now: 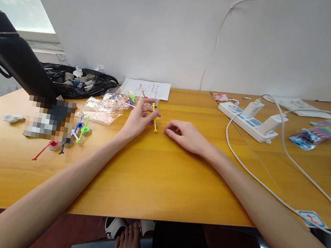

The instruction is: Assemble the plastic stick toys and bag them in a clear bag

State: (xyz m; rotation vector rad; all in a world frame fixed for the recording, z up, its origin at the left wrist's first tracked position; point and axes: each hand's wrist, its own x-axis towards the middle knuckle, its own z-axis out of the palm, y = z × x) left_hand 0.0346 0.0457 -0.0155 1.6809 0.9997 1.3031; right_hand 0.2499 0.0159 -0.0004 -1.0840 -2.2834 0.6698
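Left hand [140,116] pinches a yellow plastic stick [154,120] upright just above the worktop [150,172], right hand [184,136] rests loosely curled and empty beside it; recommend steadying the stick's lower end before any twisting.

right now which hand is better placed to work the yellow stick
Left, I'd judge. The left hand already pinches the yellow plastic stick in its fingers, lifted off the table. The right hand rests flat beside it, holding nothing visible.
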